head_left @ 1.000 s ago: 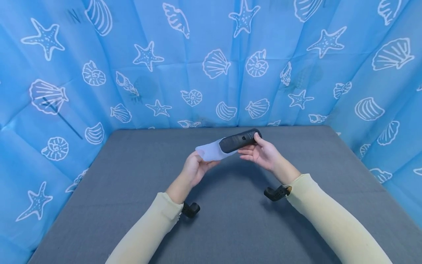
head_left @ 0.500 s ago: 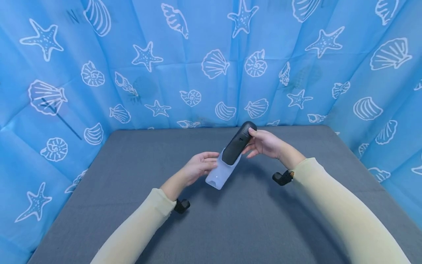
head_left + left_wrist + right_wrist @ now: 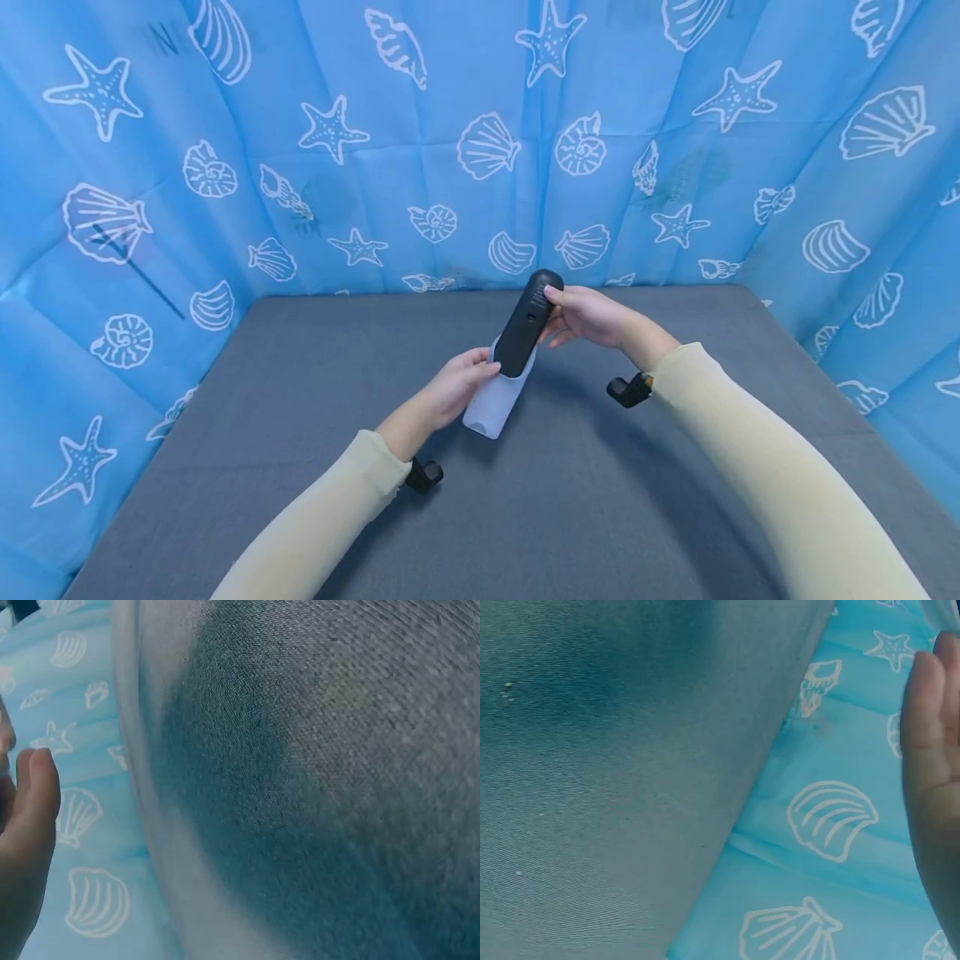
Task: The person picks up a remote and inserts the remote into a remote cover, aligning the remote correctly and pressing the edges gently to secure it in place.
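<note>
Blue curtain (image 3: 420, 167) w/ white shells & starfish fills the back & both sides of your view; in front of it the grey cloth-topped table (image 3: 517, 517) spreads toward you, w/ soft shadows lying on it; your pale-yellow L sleeve (image 3: 315, 512) & R sleeve (image 3: 780, 467) come in from the bottom, both angled to the middle; your R hand (image 3: 596, 317) has a narrow grip on the upper end of the black device (image 3: 519, 333), thumb on its face nr the top, other fingers beside & behind, partly hidden; your L hand (image 3: 453, 387) holds the pale case (image 3: 491, 407) by its upper L edge, thumb tip at the rim, right by the device; the L fingers behind are mostly out of sight; the device sits approx mid-view over the table, tilted, top end leaning R & away from you, lower part inside the case; the case is whitish, its bottom end pointing down-L, toward you; can't tell if that end touches the cloth; a black wrist cam (image 3: 425, 476) hangs under your L wrist, another under your R; smallest, a dark slot (image 3: 531, 317) shows on the device's face, just below a ridged patch nr your R thumb.
</note>
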Motion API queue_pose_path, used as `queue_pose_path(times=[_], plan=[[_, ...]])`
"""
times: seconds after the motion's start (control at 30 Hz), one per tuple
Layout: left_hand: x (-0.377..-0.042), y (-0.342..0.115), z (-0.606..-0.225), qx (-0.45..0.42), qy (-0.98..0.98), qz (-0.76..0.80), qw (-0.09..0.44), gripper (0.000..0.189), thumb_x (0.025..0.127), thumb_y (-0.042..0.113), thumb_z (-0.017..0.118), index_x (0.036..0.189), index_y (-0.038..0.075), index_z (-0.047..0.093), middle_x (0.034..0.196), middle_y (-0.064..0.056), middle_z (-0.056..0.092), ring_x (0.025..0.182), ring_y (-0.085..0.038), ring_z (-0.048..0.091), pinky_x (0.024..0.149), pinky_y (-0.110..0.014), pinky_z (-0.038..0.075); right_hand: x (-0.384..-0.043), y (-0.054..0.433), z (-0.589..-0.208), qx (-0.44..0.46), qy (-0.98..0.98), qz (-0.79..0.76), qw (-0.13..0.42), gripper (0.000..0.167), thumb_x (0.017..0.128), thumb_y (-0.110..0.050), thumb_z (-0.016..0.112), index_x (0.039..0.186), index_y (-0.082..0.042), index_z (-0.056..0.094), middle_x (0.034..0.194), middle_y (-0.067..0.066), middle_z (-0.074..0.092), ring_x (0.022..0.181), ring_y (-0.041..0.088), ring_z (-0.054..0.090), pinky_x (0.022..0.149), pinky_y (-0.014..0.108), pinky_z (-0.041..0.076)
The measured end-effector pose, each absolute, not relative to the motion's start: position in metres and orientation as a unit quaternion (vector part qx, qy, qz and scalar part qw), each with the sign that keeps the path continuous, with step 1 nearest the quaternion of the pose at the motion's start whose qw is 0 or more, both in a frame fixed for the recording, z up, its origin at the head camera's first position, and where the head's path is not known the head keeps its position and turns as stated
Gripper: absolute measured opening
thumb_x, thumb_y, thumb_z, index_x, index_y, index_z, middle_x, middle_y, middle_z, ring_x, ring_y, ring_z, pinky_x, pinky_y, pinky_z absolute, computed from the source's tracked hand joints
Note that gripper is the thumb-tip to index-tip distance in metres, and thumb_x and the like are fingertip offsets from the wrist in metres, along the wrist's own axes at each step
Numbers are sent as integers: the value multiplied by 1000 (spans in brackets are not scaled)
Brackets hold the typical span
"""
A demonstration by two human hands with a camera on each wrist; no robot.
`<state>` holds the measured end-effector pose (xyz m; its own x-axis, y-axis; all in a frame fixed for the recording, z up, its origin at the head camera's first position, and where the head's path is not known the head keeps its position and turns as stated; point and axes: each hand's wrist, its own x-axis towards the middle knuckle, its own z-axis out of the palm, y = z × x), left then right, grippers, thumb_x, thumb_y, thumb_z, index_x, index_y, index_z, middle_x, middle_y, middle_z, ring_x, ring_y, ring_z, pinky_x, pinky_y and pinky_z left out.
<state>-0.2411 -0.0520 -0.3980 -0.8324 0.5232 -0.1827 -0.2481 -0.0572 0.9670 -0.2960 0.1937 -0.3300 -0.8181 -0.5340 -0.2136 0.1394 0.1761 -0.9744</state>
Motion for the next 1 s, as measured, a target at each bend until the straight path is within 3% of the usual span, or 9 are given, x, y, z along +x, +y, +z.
queue_pose_path(times=[0.27,0.57,0.77,1.0], plan=[[-236,-40,-396,80,610,747,252,51,94,-3,56,141,-2,35,138,-20,50,124,-32,51,107,-46,34,-298,180,-324,-135,739,-617,234,46,106,-38,35,127,2,44,96,4,66,89,23,60,80,39,49],[-234,-31,-396,95,591,762,247,67,95,-5,55,152,8,23,142,-17,48,118,-33,58,110,-53,28,-293,163,-321,-90,754,-631,158,35,105,-34,41,112,-1,50,79,3,58,69,16,55,67,31,49],[-230,-28,-396,97,590,770,224,69,93,-7,55,152,9,24,141,-17,49,116,-34,59,109,-52,29,-288,155,-321,-59,763,-633,115,34,104,-35,44,106,-2,52,75,2,53,68,15,52,68,32,49],[-227,-26,-396,107,592,771,209,67,93,-7,55,152,8,26,142,-16,48,115,-34,60,109,-53,29,-286,155,-323,-58,758,-642,101,34,104,-34,45,108,-1,53,73,1,52,68,15,51,69,32,49]])
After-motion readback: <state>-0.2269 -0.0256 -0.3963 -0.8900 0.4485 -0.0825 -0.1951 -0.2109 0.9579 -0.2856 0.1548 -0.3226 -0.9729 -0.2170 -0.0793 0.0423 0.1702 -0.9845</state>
